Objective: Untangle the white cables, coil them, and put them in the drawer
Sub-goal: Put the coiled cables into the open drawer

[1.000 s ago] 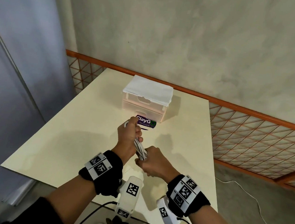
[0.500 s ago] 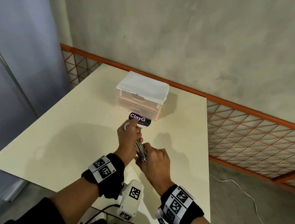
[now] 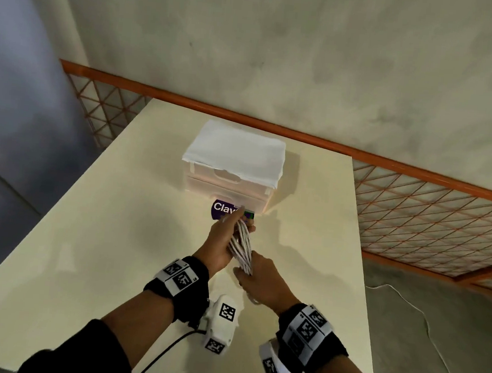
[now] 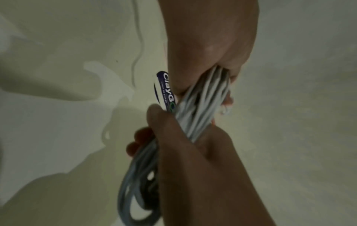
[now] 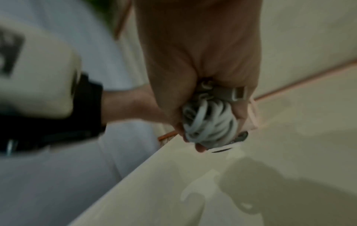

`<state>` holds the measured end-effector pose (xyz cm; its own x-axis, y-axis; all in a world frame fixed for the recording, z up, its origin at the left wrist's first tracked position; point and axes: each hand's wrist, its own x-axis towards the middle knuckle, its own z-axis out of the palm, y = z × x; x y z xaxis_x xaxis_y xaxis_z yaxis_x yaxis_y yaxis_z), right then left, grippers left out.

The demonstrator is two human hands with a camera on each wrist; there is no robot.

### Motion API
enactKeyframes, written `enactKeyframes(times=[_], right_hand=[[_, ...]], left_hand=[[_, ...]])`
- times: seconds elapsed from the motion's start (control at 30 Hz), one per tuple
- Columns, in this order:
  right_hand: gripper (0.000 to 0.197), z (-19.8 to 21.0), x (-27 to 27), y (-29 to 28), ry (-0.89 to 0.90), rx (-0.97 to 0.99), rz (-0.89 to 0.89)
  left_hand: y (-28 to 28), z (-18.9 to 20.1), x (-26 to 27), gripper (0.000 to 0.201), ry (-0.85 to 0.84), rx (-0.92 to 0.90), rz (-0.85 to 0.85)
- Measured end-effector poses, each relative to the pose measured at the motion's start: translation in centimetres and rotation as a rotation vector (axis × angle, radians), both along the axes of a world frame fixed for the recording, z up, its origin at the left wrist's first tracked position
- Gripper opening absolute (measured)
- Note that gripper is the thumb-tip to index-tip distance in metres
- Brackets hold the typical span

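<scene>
A coiled bundle of white cables [image 3: 242, 247] is stretched between both hands above the table, just in front of the drawer unit [image 3: 226, 189]. My left hand [image 3: 233, 230] grips the bundle's far end, and my right hand [image 3: 250, 276] grips its near end. In the left wrist view the cables [image 4: 201, 105] run from the left hand [image 4: 208, 73] down into the right hand [image 4: 185, 137], with loops hanging below. The right wrist view shows my right hand [image 5: 201, 116] wrapped around the cable coil [image 5: 208, 123]. Both drawers look closed.
A white cloth [image 3: 236, 151] covers the top of the drawer unit. A purple ClayGo pack [image 3: 222, 209] lies on the cream table [image 3: 115, 234] in front of the drawers, partly hidden by my left hand. An orange mesh railing [image 3: 415, 207] runs behind and to the right.
Both hands have moved forward with the cable bundle, closer to the drawer unit. My left hand now covers part of the ClayGo pack, and the bundle is drawn out longer between the hands.
</scene>
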<state>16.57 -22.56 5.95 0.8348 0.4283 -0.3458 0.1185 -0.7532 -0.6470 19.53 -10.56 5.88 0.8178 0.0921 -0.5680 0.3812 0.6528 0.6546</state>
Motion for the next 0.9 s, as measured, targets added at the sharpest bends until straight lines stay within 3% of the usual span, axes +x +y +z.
enactKeyframes(times=[0.07, 0.2, 0.4, 0.5, 0.6, 0.67, 0.73, 0.9], right_hand=[[0.017, -0.8, 1.8, 0.1, 0.025, -0.009, -0.060], [0.014, -2.0, 3.5, -0.7, 0.087, -0.033, -0.130], [0.020, -4.0, 3.3, -2.1, 0.165, -0.055, -0.116], [0.021, -3.9, 3.3, -2.5, 0.161, -0.048, -0.097], [0.015, -3.0, 4.1, -2.7, 0.131, -0.030, -0.070], [0.012, -1.6, 5.2, -2.1, 0.109, 0.003, -0.039], [0.011, -0.2, 6.7, -0.9, 0.067, 0.023, -0.001], [0.026, 1.2, 11.0, 3.8, -0.061, -0.025, 0.181]], left_hand=[[1.3, -1.4, 1.9, 0.042, 0.002, -0.040, -0.085], [3.6, -3.7, 5.3, 0.065, 0.092, -0.066, 0.091], [5.1, -5.9, 8.9, 0.057, 0.078, -0.136, 0.180], [5.3, -6.6, 8.7, 0.035, 0.124, -0.069, 0.167], [5.4, -8.0, 7.1, 0.034, 0.130, -0.009, 0.152], [5.3, -8.8, 5.3, 0.056, 0.121, 0.001, 0.146], [5.2, -9.7, 3.5, 0.064, 0.108, 0.017, 0.127], [5.6, -9.7, 1.6, 0.040, 0.079, 0.020, 0.105]])
